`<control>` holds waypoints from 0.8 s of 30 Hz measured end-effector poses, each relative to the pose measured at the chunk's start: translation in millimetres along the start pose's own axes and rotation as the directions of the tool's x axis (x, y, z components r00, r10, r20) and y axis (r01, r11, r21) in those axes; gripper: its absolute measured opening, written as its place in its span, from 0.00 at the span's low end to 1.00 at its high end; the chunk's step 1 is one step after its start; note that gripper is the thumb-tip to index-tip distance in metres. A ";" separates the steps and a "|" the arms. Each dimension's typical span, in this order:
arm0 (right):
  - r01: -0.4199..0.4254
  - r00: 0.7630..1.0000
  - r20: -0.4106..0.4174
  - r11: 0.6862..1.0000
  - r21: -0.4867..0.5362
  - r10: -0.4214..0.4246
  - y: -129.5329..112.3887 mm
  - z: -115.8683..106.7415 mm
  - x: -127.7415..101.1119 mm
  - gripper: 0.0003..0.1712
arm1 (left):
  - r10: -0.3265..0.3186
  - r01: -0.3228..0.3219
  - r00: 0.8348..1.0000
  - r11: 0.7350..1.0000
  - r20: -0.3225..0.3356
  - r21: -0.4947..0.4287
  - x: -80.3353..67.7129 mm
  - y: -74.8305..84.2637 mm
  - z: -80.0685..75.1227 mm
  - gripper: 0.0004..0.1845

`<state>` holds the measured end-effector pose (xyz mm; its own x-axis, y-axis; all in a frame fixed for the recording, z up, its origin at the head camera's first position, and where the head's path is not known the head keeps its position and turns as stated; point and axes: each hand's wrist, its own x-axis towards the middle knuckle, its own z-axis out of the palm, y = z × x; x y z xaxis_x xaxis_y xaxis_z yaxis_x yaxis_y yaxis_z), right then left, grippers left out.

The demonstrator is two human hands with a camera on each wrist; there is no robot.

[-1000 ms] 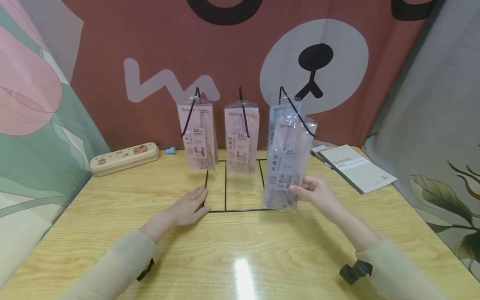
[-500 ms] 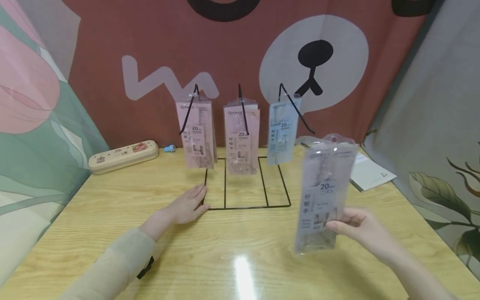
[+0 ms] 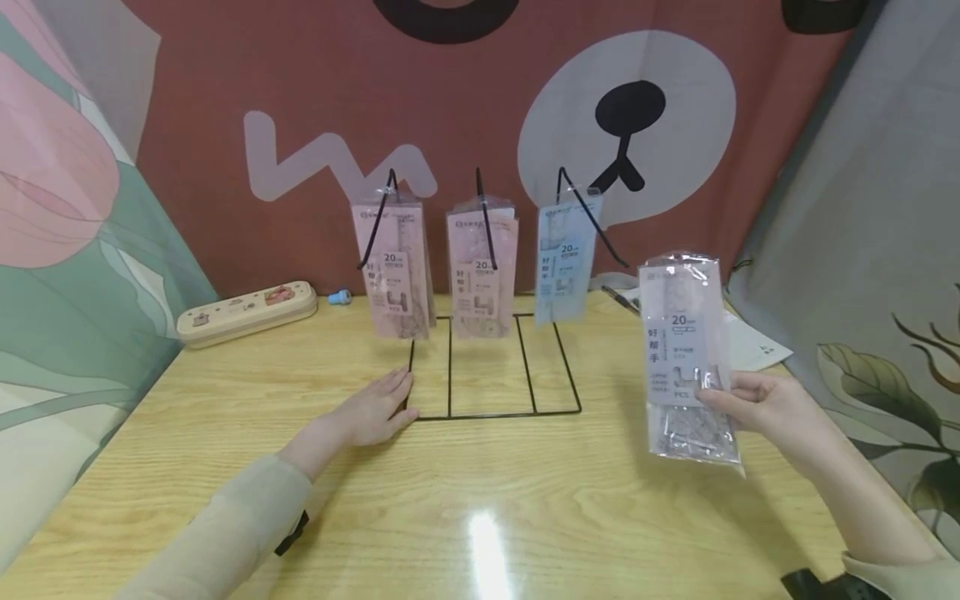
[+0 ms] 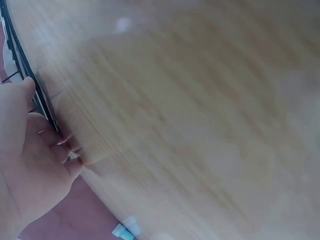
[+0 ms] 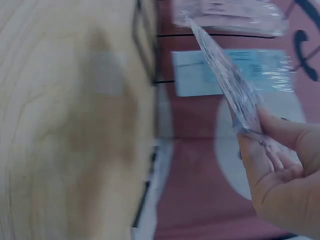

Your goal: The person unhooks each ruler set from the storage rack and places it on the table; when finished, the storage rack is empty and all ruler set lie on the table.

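In the head view my right hand (image 3: 780,417) pinches a flat pinkish plastic packet (image 3: 684,358) by its lower right edge, holding it upright above the table, right of the black wire rack (image 3: 495,415). The right wrist view shows this packet (image 5: 225,80) edge-on between thumb and fingers. My left hand (image 3: 375,408) lies on the left side of the rack's base, fingers extended. Pink packets (image 3: 390,267) hang on the left hook, more pink packets (image 3: 482,275) on the middle one, and a blue packet (image 3: 564,258) on the right hook.
A cream pencil case (image 3: 247,313) lies at the back left, with a small blue object (image 3: 340,297) beside it. Partly behind the held packet lies a notebook (image 3: 757,342), with a dark pen-like item (image 3: 619,300) nearby. A printed cloth (image 3: 315,67) hangs behind the table (image 3: 360,517).
My right hand has drawn the pink packet off the right hook and carried it rightward, uncovering the blue packet. It dipped toward me, then rose slightly. My left hand has stayed put.
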<state>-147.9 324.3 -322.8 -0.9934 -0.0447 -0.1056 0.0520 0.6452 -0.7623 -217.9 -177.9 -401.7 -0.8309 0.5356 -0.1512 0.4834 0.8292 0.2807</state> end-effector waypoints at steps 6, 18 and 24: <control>-0.077 0.995 0.065 0.995 -0.062 0.081 9.9 13.9 40.8 0.33 | -0.001 0.001 1.000 1.000 -0.001 -0.004 1.2 -1.0 1.0 0.37; -0.055 0.990 0.118 0.975 -0.217 0.082 4.1 38.5 94.5 0.23 | -0.003 0.003 1.000 1.000 0.002 -0.011 1.7 -1.7 2.3 0.38; -0.046 0.997 0.047 0.950 -0.308 0.063 -2.0 46.2 95.6 0.23 | -0.004 0.004 1.000 1.000 -0.001 -0.008 2.1 -2.8 3.8 0.37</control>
<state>-238.2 283.5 -360.9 -0.9822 -0.0394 -0.1836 0.0637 0.8499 -0.5231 -219.9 -178.5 -406.3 -0.8329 0.5324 -0.1513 0.4781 0.8298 0.2880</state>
